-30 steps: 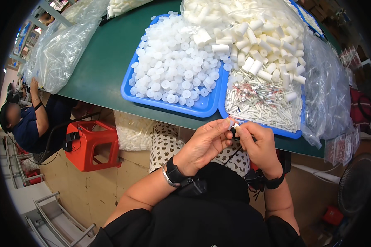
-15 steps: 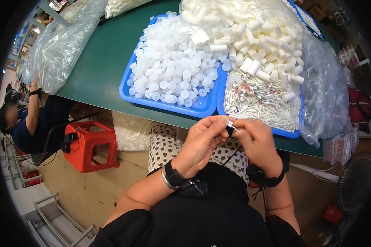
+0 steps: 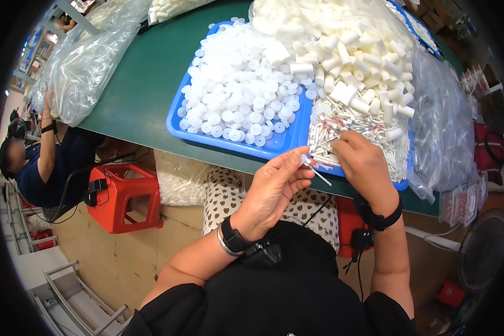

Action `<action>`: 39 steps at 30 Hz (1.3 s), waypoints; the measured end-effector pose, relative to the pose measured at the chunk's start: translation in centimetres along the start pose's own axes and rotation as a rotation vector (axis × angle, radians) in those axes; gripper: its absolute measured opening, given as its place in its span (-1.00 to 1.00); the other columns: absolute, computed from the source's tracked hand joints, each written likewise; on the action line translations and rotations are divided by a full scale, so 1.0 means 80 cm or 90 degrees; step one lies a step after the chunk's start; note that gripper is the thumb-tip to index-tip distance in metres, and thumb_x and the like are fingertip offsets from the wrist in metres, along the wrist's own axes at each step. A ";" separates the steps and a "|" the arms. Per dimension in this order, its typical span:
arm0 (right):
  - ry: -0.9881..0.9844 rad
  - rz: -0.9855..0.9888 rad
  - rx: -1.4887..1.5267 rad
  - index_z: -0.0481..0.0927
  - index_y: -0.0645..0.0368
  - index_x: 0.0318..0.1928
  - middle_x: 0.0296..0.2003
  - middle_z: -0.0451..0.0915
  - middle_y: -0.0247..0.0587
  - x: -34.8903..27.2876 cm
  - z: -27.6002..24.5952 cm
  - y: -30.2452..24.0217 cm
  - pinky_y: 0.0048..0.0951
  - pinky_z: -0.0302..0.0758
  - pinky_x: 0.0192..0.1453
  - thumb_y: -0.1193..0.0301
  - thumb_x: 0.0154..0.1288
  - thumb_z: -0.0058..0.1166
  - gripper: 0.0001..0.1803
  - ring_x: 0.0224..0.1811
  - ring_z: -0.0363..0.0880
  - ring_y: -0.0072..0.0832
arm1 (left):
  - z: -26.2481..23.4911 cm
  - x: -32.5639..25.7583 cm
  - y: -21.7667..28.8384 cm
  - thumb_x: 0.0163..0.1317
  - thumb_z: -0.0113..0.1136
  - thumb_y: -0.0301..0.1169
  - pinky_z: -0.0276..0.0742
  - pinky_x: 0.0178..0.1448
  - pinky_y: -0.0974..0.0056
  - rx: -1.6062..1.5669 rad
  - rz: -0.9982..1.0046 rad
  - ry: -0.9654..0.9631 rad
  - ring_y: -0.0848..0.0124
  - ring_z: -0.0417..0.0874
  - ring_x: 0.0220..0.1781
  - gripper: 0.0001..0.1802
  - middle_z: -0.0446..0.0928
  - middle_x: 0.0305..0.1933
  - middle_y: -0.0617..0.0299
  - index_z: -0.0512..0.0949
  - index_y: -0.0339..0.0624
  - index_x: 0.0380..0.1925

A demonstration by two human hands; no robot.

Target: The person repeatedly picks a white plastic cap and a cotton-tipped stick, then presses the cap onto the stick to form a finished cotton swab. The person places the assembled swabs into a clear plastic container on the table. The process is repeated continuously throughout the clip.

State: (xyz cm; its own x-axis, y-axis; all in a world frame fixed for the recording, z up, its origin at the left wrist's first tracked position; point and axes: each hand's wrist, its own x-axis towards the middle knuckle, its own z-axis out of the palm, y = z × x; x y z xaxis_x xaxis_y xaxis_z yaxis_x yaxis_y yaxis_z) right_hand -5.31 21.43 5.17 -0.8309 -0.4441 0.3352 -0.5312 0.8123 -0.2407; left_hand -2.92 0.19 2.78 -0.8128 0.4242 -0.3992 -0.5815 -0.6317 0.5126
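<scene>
Thumb and fingers of my left hand (image 3: 271,193) are closed on a small white piece with a thin white rod (image 3: 321,177) sticking out toward the lower right. It hovers just off the table's front edge. My right hand (image 3: 367,165) is over the near part of the right-hand tray, fingertips pinched among thin white rods (image 3: 399,154), some with reddish parts. Whether a rod is between those fingertips is too small to tell. Behind the rods, cream foam-like cylinders (image 3: 358,73) are heaped. In the left-hand blue tray (image 3: 176,130) lies a pile of translucent white discs (image 3: 235,92).
The trays stand on a green table (image 3: 134,98). Clear plastic bags lie at the left (image 3: 87,67) and right (image 3: 445,123). A red stool (image 3: 115,207) stands on the floor at left, beside another person (image 3: 33,168). At lower right is a fan (image 3: 484,246).
My right hand has moved away from my left, up and right onto the rods in the tray. The left still holds the white piece, its rod now pointing out freely.
</scene>
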 end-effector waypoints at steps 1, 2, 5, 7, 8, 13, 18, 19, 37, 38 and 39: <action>0.031 0.017 0.039 0.55 0.25 -0.33 -0.37 0.53 -0.14 -0.001 -0.001 -0.002 -0.25 0.53 -0.31 0.63 0.09 0.13 -0.90 -0.35 0.58 -0.19 | 0.001 0.001 0.000 0.44 0.12 -0.20 0.60 0.03 0.36 0.006 0.013 0.012 0.50 0.62 -0.10 -0.49 0.59 -0.05 0.20 0.38 -0.30 0.24; 0.063 0.033 0.077 0.55 0.25 -0.32 -0.37 0.54 -0.12 -0.004 -0.003 -0.008 -0.25 0.53 -0.32 0.63 0.12 0.15 -0.90 -0.36 0.59 -0.18 | 0.002 0.001 0.002 0.45 0.11 -0.21 0.60 0.05 0.36 0.001 0.027 0.010 0.49 0.62 -0.09 -0.49 0.59 -0.04 0.19 0.36 -0.29 0.26; 0.070 0.069 0.179 0.56 0.26 -0.29 -0.39 0.58 -0.09 -0.018 -0.008 -0.024 -0.26 0.51 -0.35 0.62 0.16 0.18 -0.89 -0.40 0.60 -0.17 | 0.000 0.004 0.003 0.48 0.07 -0.26 0.61 0.11 0.33 -0.021 0.062 -0.002 0.49 0.63 -0.07 -0.49 0.59 -0.02 0.17 0.32 -0.26 0.32; 0.079 0.066 0.216 0.56 0.26 -0.26 -0.43 0.60 -0.09 -0.024 -0.007 -0.033 -0.29 0.51 -0.39 0.62 0.16 0.20 -0.87 -0.46 0.60 -0.17 | 0.001 0.005 0.004 0.48 0.06 -0.26 0.62 0.10 0.33 -0.030 0.078 -0.006 0.48 0.63 -0.07 -0.50 0.59 -0.03 0.17 0.31 -0.25 0.33; 0.084 0.067 0.213 0.56 0.26 -0.26 -0.43 0.60 -0.10 -0.026 -0.008 -0.035 -0.30 0.51 -0.39 0.63 0.15 0.21 -0.86 -0.46 0.60 -0.18 | 0.002 0.006 0.004 0.48 0.05 -0.27 0.62 0.10 0.33 -0.034 0.086 -0.007 0.48 0.63 -0.07 -0.50 0.59 -0.03 0.17 0.31 -0.24 0.33; 0.104 0.073 0.222 0.56 0.27 -0.25 -0.43 0.60 -0.11 -0.027 -0.013 -0.045 -0.32 0.51 -0.40 0.66 0.13 0.23 -0.84 -0.46 0.61 -0.23 | 0.006 0.007 0.003 0.48 0.05 -0.26 0.63 0.09 0.33 -0.029 0.084 0.005 0.48 0.63 -0.07 -0.51 0.59 -0.04 0.16 0.33 -0.26 0.31; 0.141 0.061 0.186 0.57 0.27 -0.25 -0.40 0.60 -0.11 -0.026 -0.009 -0.045 -0.33 0.52 -0.39 0.66 0.13 0.23 -0.83 -0.44 0.61 -0.24 | 0.003 0.007 0.002 0.48 0.06 -0.26 0.62 0.09 0.33 -0.033 0.091 0.006 0.47 0.63 -0.06 -0.52 0.58 -0.04 0.15 0.35 -0.28 0.28; 0.146 0.070 0.181 0.57 0.27 -0.25 -0.39 0.60 -0.11 -0.028 -0.007 -0.045 -0.33 0.52 -0.39 0.66 0.14 0.24 -0.83 -0.44 0.61 -0.24 | 0.003 0.006 0.002 0.48 0.06 -0.26 0.62 0.10 0.33 -0.039 0.097 0.009 0.47 0.63 -0.06 -0.52 0.58 -0.04 0.15 0.35 -0.28 0.28; -0.153 0.544 0.968 0.54 0.30 -0.04 -0.49 0.59 -0.28 -0.030 -0.007 -0.054 -0.68 0.43 -0.51 0.25 0.58 -0.13 -0.66 -0.60 0.50 -0.70 | 0.008 0.000 -0.022 0.48 0.08 -0.29 0.48 0.08 0.41 0.095 0.050 -0.057 0.57 0.54 -0.04 -0.57 0.60 0.01 0.23 0.47 -0.31 0.23; -0.133 0.542 0.930 0.54 0.31 -0.05 -0.49 0.59 -0.27 -0.030 -0.006 -0.057 -0.68 0.44 -0.51 0.26 0.58 -0.13 -0.67 -0.60 0.50 -0.70 | 0.011 -0.003 -0.019 0.48 0.08 -0.30 0.49 0.07 0.41 0.124 0.052 -0.034 0.57 0.53 -0.05 -0.58 0.60 0.00 0.23 0.48 -0.30 0.23; -0.113 0.541 0.889 0.54 0.32 -0.05 -0.48 0.59 -0.27 -0.029 -0.004 -0.063 -0.67 0.44 -0.51 0.27 0.58 -0.13 -0.67 -0.60 0.50 -0.69 | 0.015 -0.005 -0.016 0.47 0.08 -0.31 0.49 0.06 0.41 0.151 0.054 -0.016 0.57 0.53 -0.06 -0.59 0.60 0.00 0.22 0.48 -0.29 0.22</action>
State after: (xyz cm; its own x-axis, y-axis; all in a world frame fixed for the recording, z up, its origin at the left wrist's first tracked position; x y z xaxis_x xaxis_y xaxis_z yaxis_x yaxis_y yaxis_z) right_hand -0.61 18.50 5.93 -0.8996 -0.1910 -0.3927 0.4123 -0.0749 -0.9080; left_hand -1.89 1.64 3.18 -0.8577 0.3942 -0.3300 -0.5010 -0.4972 0.7083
